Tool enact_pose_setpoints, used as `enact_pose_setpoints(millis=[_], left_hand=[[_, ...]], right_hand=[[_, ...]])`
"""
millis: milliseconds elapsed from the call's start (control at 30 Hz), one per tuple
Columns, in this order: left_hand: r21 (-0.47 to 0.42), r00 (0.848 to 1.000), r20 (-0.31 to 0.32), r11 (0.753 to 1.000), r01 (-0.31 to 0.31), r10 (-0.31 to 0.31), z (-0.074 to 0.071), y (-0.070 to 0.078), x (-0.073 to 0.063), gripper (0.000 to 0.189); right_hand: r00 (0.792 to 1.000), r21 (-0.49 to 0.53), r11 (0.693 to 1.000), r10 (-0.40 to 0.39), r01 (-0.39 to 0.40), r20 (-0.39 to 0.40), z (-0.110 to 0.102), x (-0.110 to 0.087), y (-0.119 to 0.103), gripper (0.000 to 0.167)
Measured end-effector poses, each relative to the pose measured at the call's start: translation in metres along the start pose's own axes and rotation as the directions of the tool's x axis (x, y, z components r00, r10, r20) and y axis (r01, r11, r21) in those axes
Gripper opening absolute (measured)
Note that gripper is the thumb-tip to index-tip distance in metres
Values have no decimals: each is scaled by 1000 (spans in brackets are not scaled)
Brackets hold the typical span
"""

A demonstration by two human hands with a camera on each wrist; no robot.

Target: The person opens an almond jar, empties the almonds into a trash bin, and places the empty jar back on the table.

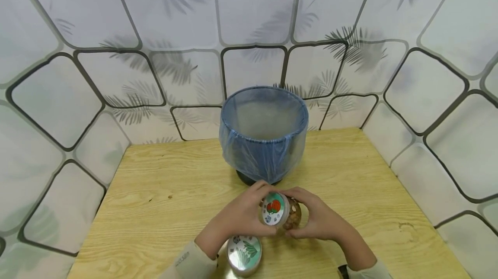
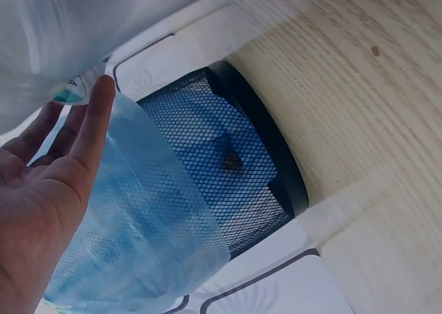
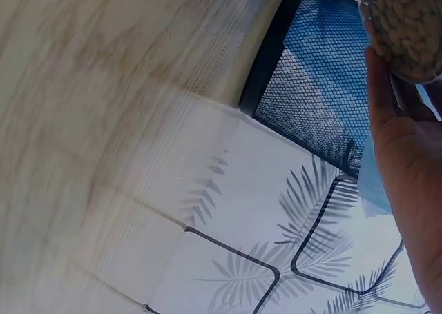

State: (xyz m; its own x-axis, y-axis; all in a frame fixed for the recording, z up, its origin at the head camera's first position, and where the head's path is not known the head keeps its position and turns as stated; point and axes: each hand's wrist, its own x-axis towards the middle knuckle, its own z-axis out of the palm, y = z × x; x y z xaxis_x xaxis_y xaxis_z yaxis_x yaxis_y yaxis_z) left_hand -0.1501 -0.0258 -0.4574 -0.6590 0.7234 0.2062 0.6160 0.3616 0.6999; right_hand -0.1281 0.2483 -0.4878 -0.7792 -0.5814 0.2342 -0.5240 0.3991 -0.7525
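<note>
Both hands hold a clear jar of brown nuts [image 1: 293,216], tilted on its side over the wooden table. My left hand [image 1: 243,215] grips its round lid [image 1: 273,209], which has a red tomato picture on a white and green face. The jar's body is held by my right hand [image 1: 320,218], thumb below and fingers above. In the right wrist view, the nuts [image 3: 407,27] show through the clear wall above the right hand [image 3: 407,155]. Whether the lid is loose cannot be seen. Beside the left wrist stands a second jar, its lid [image 1: 244,253] bearing a green plant picture.
Just beyond the hands stands a black mesh bin [image 2: 228,162] lined with a blue plastic bag [image 1: 264,153], its mouth upward. The wooden table [image 1: 163,197] meets patterned cloth walls [image 1: 186,71] at the back and sides. A pale translucent thing [image 2: 62,31] blurs the left wrist view's upper corner.
</note>
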Motion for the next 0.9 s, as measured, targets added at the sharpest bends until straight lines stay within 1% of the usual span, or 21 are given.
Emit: enact_pose_setpoints(millis=[133, 300, 400, 467, 567, 900], left_hand=[[-52, 1000, -14, 999, 3, -4, 0, -4, -1, 77], [-115, 999, -33, 993, -5, 2, -1, -10, -1, 73], [-171, 999, -28, 985, 18, -23, -2, -11, -2, 72], [-191, 999, -24, 981, 35, -40, -3, -12, -1, 72], [-200, 998, -24, 978, 53, -59, -4, -13, -1, 73], [-205, 996, -38, 976, 69, -78, -4, -14, -1, 75]], right_hand=[[1000, -7, 1000, 1, -1, -20, 2, 2, 0, 91], [999, -13, 999, -31, 31, -45, 3, 5, -3, 88], [998, -4, 999, -37, 37, -55, 3, 8, -4, 87], [997, -6, 999, -37, 37, -62, 2, 10, -4, 86], [997, -17, 999, -38, 37, -70, 2, 11, -4, 85], [995, -27, 999, -34, 31, -90, 4, 13, -6, 86]])
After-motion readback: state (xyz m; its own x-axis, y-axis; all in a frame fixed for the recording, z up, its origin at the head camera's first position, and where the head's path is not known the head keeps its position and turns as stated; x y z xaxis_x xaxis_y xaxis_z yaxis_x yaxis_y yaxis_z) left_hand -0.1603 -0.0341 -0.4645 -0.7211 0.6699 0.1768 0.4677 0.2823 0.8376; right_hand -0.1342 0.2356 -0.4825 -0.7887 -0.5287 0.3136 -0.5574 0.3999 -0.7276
